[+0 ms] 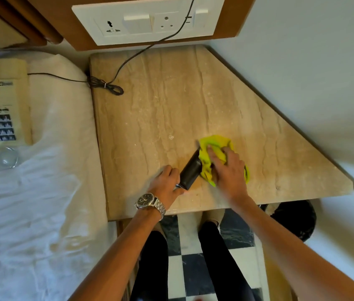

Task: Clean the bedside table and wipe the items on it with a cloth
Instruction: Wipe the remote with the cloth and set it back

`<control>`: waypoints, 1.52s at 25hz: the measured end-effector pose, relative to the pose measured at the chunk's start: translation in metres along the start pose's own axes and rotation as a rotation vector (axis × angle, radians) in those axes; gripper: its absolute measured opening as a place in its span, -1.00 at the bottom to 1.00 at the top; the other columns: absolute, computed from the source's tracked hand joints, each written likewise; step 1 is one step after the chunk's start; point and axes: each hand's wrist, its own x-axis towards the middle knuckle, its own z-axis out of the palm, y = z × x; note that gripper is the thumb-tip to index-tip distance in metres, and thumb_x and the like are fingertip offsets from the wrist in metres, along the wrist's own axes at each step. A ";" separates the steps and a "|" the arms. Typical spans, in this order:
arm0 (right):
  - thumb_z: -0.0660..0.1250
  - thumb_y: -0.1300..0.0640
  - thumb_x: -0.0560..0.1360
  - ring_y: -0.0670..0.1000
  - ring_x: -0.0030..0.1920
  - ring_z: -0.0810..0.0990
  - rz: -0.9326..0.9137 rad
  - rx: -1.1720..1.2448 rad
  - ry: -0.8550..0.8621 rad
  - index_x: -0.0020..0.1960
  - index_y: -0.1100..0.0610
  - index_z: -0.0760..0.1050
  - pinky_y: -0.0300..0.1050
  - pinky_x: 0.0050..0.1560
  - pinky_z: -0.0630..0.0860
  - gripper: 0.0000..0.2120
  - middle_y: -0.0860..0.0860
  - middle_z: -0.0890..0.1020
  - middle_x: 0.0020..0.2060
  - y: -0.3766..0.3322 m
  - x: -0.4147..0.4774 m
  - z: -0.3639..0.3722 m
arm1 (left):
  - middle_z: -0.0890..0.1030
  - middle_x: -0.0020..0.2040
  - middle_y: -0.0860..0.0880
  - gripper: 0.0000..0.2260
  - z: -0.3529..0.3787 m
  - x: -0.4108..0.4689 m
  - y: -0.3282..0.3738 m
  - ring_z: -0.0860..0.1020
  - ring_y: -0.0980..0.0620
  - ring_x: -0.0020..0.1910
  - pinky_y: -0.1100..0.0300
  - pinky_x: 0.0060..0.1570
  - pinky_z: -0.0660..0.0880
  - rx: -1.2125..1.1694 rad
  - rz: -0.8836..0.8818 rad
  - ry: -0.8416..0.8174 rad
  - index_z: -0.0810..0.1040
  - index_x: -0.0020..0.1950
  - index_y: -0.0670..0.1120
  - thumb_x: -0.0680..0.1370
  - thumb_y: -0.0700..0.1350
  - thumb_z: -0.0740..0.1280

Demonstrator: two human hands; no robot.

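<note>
**Two hands, one cloth, one dark cylinder on a stone bench**

Two bare hands work near the front edge of the bench, a beige, veined stone slab with one corner cut off at a slant along the white wall. The left hand, a steel-link wristwatch on its wrist, has its grip closed around the near end of a dark, smooth cylindrical object; what the object is cannot be told. It lies tilted, its far end pointing away and to the right. The right hand presses a crumpled yellow-green cloth against that far end, fingers bunched into the soft fabric, which spreads on the stone under the palm. The hand is blurred.

A thin black cable runs from the white switch-and-socket panel on the wood backing down to a tied coil at the bench's left rear. On the white bed sheet to the left sit a cream push-button telephone and, just beside it, a clear drinking glass. Black-and-white checked floor tiles show below.
</note>
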 end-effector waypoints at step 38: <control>0.30 0.12 0.58 0.32 0.20 0.52 0.223 -0.670 -0.147 0.51 0.14 0.31 0.32 0.09 0.54 -0.48 0.32 0.47 0.27 0.183 -0.064 -0.071 | 0.70 -0.35 0.04 -0.82 -0.029 0.026 -0.023 0.70 0.09 -0.38 0.13 -0.25 0.69 -0.996 -0.538 0.164 0.57 0.08 -0.09 0.56 -0.05 0.45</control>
